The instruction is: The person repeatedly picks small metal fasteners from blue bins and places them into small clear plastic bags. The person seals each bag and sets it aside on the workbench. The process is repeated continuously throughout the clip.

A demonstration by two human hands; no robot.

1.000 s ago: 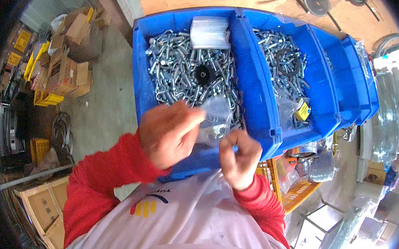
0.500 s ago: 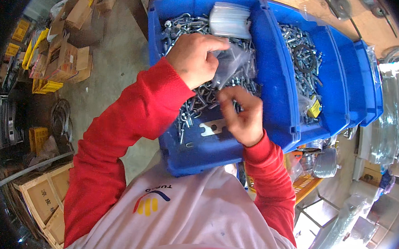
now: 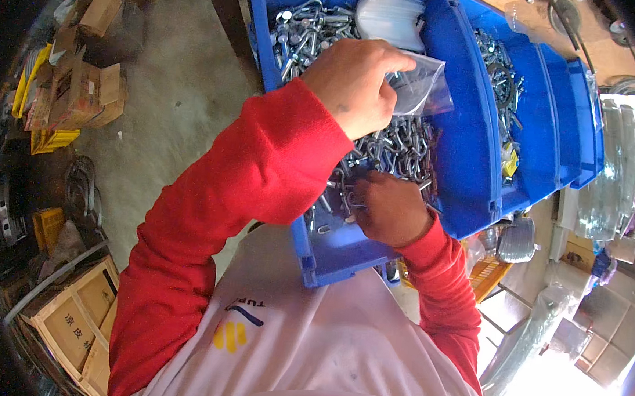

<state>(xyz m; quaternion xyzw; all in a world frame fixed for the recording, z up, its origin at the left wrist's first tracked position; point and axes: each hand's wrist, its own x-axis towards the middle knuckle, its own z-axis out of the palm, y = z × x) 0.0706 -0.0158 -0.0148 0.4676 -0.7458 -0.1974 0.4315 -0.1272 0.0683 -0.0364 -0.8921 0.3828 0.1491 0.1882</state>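
Note:
My left hand pinches a clear plastic bag between thumb and fingers, over the middle of a blue bin. Inside the bin lie many loose metal hooks and bolts. Low in the same bin, my right hand is curled among this hardware near the front. Its fingertips are mostly hidden, so what they grip cannot be made out. A stack of clear bags rests on the hardware at the bin's far end.
Further blue bins stand in a row to the right; the nearest holds bolts and a dark ring. Cardboard boxes are on the floor at the left. A wooden crate stands at lower left. Wrapped rolls stand at the right.
My right hand has lowered into the hardware, and the flat wrench-like plate near it is now out of sight. My left hand still holds the bag, now shifted right in view.

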